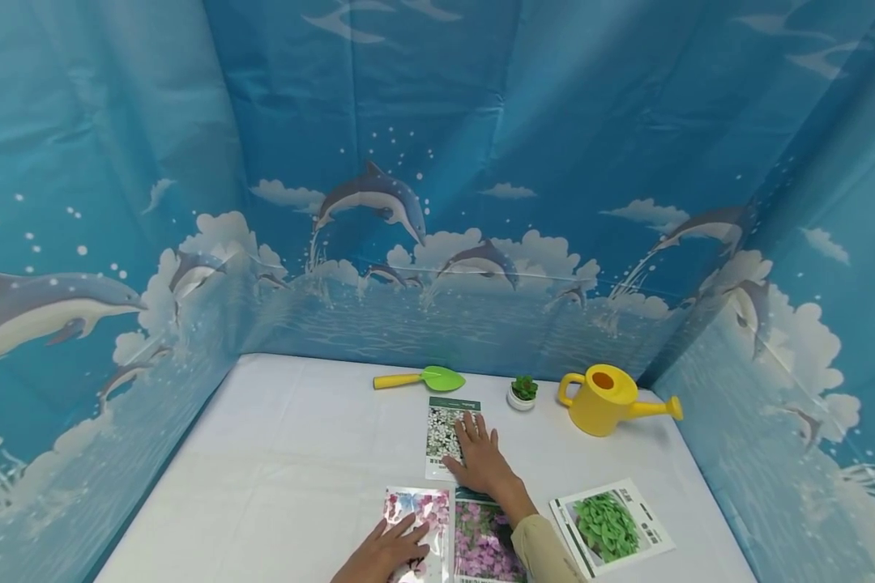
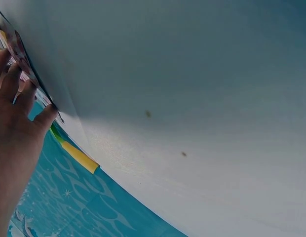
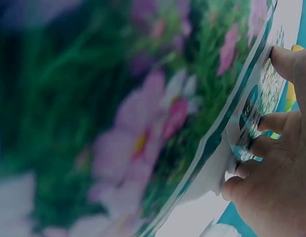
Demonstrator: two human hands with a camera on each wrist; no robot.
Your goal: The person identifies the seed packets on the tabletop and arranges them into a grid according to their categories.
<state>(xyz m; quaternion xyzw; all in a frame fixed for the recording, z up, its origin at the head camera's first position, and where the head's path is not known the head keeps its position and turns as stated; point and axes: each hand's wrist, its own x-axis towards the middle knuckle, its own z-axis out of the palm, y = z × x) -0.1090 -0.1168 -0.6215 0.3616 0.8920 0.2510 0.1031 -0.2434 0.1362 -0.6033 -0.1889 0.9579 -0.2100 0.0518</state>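
Observation:
My right hand (image 1: 483,463) rests, fingers spread, on the right part of a seed packet with white flowers (image 1: 441,429). Its forearm crosses over a seed packet with purple-pink flowers (image 1: 477,538), whose print fills much of the right wrist view. My left hand (image 1: 388,554) lies with extended fingers on a seed packet with pale pink blossoms (image 1: 439,508), left of the purple-pink one. In the left wrist view the fingertips touch that packet's edge. The lower parts of both near packets run out of the head view.
A seed packet with green leaves (image 1: 608,526) lies at the right. Along the back are a trowel (image 1: 441,379) with a yellow handle, a small potted succulent (image 1: 522,392) and a yellow watering can (image 1: 603,405). A dolphin-print curtain (image 1: 437,324) surrounds the white table (image 1: 284,453).

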